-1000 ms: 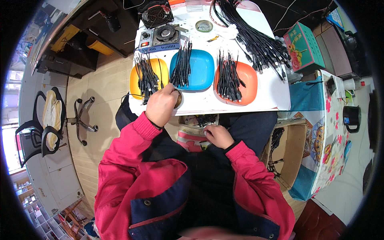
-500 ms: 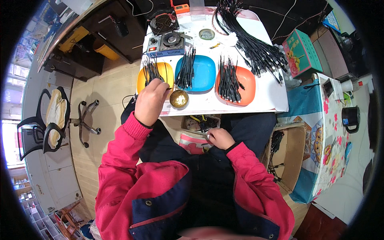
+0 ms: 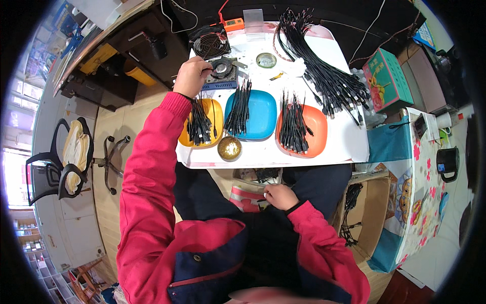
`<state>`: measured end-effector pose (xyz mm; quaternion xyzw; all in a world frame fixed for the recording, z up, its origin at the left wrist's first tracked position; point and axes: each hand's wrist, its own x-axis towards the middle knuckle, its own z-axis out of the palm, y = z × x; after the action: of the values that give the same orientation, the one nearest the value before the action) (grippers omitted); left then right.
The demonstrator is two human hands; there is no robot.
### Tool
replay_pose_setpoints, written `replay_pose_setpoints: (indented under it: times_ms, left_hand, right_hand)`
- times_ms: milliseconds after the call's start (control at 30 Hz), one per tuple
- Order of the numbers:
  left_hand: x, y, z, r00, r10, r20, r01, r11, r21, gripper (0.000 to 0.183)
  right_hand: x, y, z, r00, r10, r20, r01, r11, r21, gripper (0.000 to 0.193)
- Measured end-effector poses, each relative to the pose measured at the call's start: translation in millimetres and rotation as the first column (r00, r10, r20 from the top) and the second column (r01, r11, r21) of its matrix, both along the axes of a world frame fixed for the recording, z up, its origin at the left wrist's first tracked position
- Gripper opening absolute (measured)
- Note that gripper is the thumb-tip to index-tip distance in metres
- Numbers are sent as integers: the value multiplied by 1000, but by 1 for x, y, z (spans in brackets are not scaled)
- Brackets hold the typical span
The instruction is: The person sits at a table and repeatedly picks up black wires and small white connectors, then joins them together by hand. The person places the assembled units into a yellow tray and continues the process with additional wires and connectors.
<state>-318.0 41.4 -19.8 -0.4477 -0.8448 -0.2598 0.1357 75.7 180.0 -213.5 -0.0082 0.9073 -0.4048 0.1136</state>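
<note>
My left hand (image 3: pixel 191 77) is closed in a pinch at the near-left side of a small blue heater (image 3: pixel 220 76) with a round metal pot on top. Its fingertips reach the pot's rim; whatever thin thing they hold is too small to make out. Below that hand, a yellow tray (image 3: pixel 185 136) bears black cables (image 3: pixel 199 124). A small round bowl (image 3: pixel 230 148) with amber contents stands just in front of the trays. Over my lap, my right hand (image 3: pixel 281 196) is closed with its fingers curled, beside a red-and-white cloth (image 3: pixel 245 198); its grip is hidden.
A blue tray (image 3: pixel 260 119) and an orange tray (image 3: pixel 316 133) bear more black cables. A large cable bundle (image 3: pixel 329 76) lies at the table's far right. Behind the heater stands a fan (image 3: pixel 210 45). A cardboard box (image 3: pixel 372 218) with cables sits to the right.
My left hand has moved forward from beside the amber bowl to the heater's pot. My right hand stays over my lap. The whole view has shifted a little.
</note>
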Motion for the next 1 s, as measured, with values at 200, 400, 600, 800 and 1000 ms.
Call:
replay_pose_setpoints:
  times_ms: [200, 400, 600, 800, 1000]
  left_hand:
    - [-25, 13, -20, 998, 32, -50, -39, 988, -151, 13]
    - [-34, 18, -21, 996, 16, -84, -36, 970, -242, 13]
    - [-36, 22, -20, 997, 32, -76, -51, 960, -276, 12]
    - [-36, 23, -21, 995, 48, -84, -69, 961, -266, 12]
    - [-16, 7, -2, 991, 84, -100, -96, 988, -118, 11]
  right_hand:
    - [0, 0, -3, 998, 65, -27, -65, 998, 23, 19]
    - [0, -1, -2, 996, 83, 13, -84, 996, 14, 17]
    - [0, 0, 2, 993, 103, 62, -103, 995, -4, 18]
    - [1, 0, 6, 994, 100, 41, -101, 995, 28, 21]
    - [0, 0, 3, 996, 65, 63, -69, 995, 69, 21]
